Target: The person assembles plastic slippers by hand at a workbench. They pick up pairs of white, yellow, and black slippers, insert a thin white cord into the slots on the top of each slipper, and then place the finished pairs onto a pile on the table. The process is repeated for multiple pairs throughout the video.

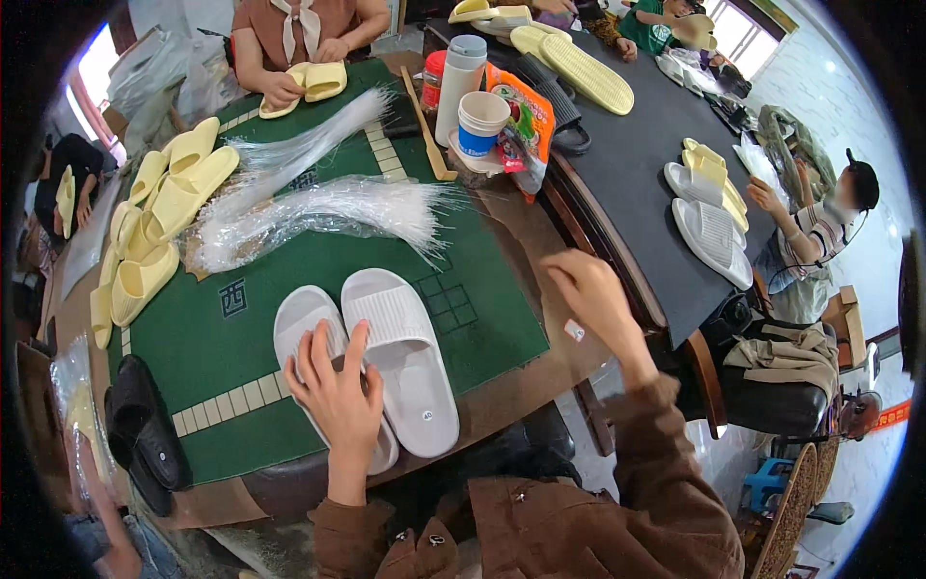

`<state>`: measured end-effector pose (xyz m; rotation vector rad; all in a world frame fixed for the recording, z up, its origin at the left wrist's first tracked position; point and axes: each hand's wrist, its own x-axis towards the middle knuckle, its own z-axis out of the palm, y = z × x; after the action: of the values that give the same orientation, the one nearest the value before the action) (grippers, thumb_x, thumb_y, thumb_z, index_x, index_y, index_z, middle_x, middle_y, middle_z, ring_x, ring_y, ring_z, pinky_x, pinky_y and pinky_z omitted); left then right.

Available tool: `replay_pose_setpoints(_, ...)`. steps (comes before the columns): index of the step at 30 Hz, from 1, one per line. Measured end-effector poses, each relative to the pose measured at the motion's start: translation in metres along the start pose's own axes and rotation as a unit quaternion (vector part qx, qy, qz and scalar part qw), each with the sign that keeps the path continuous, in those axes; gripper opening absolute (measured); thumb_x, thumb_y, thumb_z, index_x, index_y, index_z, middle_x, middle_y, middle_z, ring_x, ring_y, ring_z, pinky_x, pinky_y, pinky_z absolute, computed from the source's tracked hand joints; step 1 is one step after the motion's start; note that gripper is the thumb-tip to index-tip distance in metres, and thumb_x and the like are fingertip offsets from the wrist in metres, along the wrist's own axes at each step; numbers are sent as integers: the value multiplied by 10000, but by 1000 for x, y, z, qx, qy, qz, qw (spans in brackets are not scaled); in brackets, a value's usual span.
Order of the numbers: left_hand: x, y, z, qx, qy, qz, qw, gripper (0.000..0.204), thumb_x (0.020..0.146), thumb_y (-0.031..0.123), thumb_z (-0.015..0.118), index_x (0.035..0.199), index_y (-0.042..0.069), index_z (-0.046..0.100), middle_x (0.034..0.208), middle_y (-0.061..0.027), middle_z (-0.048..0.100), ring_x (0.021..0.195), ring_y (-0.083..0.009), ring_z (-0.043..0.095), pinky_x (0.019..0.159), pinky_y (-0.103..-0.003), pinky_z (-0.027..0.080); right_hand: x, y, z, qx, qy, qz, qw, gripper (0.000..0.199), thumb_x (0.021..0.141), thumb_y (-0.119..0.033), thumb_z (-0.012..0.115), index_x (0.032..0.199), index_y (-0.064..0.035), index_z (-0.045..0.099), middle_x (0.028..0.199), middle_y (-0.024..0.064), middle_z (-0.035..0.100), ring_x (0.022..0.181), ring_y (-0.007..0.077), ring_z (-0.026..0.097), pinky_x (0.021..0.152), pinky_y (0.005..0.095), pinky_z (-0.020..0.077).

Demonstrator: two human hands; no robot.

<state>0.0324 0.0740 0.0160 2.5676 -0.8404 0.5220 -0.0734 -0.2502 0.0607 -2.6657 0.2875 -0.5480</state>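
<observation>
"Resting on the near part of the green mat (502,338) are the grey slippers (413,372), side by side, toes pointing away from the wearer and heels reaching past the mat's near edge. How do the hands stand?"

"Well apart. The left hand (340,398) is spread over the left slipper, fingertips on and around its strap, with no clamped grip evident. The right hand (590,294) is off the green mat's right edge, fingers bent inward. Nothing is visibly held in it, and whether the fingertips meet cannot be told."

"How would such footwear handle?"

"By its look, as light moulded foam: soft, springy, hardly fragile, perhaps a little slippery on smooth areas. The ribbed strap or the thick side of the sole should offer the surest hold; squeezing the strap hard might flatten it briefly."

"And the markings?"

"A round white sticker (427,416) with a printed size-type mark sits on the right slipper's insole, towards the heel. A small white tag (575,330) appears just beside the right hand, beyond the green mat's right edge; its print is too small to read. The mat bears a dark printed character (232,298) on its left half. Past its far right corner, a white cup (482,125) carries lettering on a blue band, next to a printed orange pouch (526,116)."
</observation>
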Motion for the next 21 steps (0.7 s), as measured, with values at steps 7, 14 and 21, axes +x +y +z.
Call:
replay_pose_setpoints(7,-1,2,-2,-7,-11,-12,1000,499,776,186,664,1268,228,593,1373,-169,424,1280,-370,371,1062,-586,219,112,30,111,-105,22,18,994,153,836,-121,590,944,-18,616,1010,184,622,811,390,648,685,472,535)
replay_pose_setpoints(14,59,-36,-13,-176,7,4,984,419,900,233,580,1277,52,555,1164,-184,598,1106,-350,557,997,-451,382,140,56,124,-352,-50,-78,932,77,817,-103,564,839,-74,633,852,89,650,722,260,696,596,395,560)
replay_pose_setpoints(21,163,-124,83,20,-25,22,999,496,911,215,570,1389,182,443,1411,-192,421,1178,-394,484,970,-505,420,93,8,51,243,-160,120,949,174,833,-54,560,999,-22,600,726,51,633,576,141,590,497,285,449)
